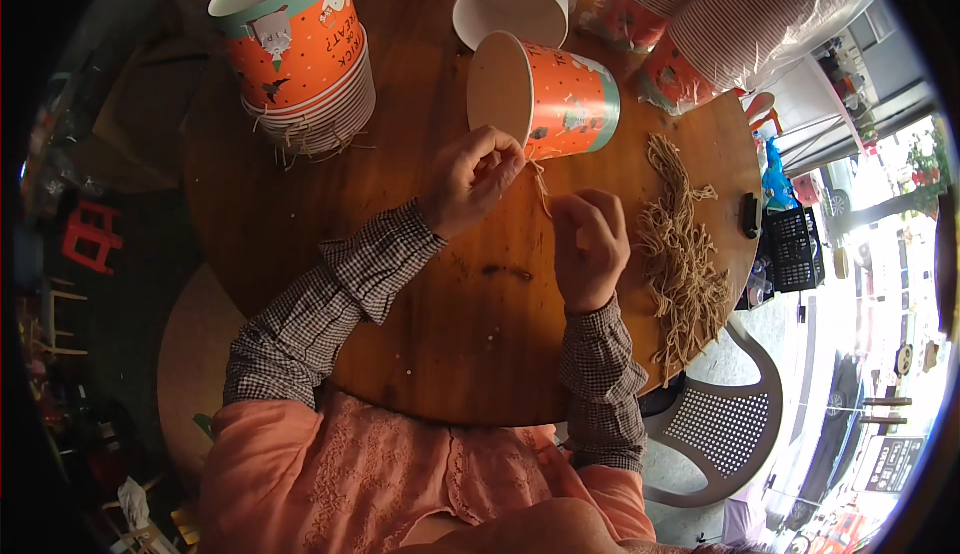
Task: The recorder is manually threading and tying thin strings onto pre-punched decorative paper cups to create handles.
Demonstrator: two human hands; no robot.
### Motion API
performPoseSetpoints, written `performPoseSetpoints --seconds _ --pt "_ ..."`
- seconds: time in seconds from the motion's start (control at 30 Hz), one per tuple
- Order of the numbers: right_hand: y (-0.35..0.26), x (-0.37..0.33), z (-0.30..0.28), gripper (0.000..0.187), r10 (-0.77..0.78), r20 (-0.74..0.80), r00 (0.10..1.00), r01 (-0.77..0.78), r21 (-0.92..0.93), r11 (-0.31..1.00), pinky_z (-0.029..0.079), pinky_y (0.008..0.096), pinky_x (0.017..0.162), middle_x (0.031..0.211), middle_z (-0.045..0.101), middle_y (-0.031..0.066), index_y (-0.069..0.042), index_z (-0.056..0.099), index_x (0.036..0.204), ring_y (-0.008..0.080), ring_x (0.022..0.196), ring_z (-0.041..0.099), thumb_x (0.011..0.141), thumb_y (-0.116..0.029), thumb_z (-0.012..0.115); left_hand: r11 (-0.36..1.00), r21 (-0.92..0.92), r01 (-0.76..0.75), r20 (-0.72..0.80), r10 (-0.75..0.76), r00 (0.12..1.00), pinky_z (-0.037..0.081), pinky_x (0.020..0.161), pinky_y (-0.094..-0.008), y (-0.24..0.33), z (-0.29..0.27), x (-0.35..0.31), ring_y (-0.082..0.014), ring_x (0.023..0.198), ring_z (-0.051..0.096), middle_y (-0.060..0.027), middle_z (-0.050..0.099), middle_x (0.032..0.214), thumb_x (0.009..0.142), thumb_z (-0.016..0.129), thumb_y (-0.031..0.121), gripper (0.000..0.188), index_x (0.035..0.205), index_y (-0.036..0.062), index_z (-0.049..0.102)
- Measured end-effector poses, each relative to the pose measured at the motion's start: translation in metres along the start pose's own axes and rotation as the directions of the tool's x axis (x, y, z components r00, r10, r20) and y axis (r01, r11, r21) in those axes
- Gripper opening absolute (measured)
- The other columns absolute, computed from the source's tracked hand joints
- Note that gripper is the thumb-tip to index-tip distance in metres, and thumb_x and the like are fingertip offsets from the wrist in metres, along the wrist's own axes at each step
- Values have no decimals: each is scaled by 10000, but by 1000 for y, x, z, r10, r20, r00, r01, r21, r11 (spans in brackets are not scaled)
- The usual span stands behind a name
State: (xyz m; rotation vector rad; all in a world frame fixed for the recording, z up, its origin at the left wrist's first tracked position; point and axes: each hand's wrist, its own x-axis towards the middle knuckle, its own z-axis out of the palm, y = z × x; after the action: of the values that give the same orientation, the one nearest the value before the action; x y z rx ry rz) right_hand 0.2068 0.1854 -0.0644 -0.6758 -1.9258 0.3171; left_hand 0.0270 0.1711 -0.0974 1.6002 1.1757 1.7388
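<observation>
An orange and green paper bucket (573, 104) with cartoon figures lies on its side, its open mouth toward the left. My left hand (474, 182) is closed in a pinch at the near edge of the bucket's rim. A short piece of tan twine (541, 186) runs from there to my right hand (590, 249), whose thumb and fingers are pinched on its other end. The twine's exact path at the left fingertips is hidden. To the right of my right hand lies a loose heap of cut twine pieces (685, 264) on the round wooden table (460, 324).
A stack of similar buckets (300, 64), with twine ends sticking out low down, stands at the left. Behind the lying bucket is a white bucket (512, 9). Plastic-wrapped bucket stacks (745, 29) lie at the far right. A grey chair (725, 424) stands by the table's right edge.
</observation>
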Motion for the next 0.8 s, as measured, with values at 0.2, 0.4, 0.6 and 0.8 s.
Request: performPoseSetpoints --seconds 0.2,0.4,0.6,0.8 --pt "5 -7 10 183 96 119 988 -112 144 983 493 302 737 971 581 100 -53 688 899 228 910 593 737 27 710 999 47 22 108 -27 994 423 568 -193 11 6 -4 -24 626 497 8 573 730 896 621 125 119 958 24 627" --pt "23 -12 19 96 299 129 945 -318 559 765 470 290 808 1080 563 57 -15 677 925 139 913 555 840 17 647 881 -240 407 334 -319 887 446 631 -188 9 10 -7 -33 697 520 32 589 788 926 601 181 174 979 19 638" --pt "24 -12 19 91 459 256 851 -490 702 518 430 287 910 1092 550 47 -9 687 937 138 1030 519 857 -3 643 811 -347 471 361 -348 865 457 638 -201 7 11 -8 -44 696 531 31 583 758 917 623 189 185 985 19 651" --pt "26 -11 18 99 580 370 726 -634 687 355 456 252 825 965 631 35 -27 686 955 97 901 564 866 -21 644 859 -305 411 297 -325 898 461 645 -203 2 9 -7 -48 704 533 19 604 774 905 641 193 182 948 18 665"
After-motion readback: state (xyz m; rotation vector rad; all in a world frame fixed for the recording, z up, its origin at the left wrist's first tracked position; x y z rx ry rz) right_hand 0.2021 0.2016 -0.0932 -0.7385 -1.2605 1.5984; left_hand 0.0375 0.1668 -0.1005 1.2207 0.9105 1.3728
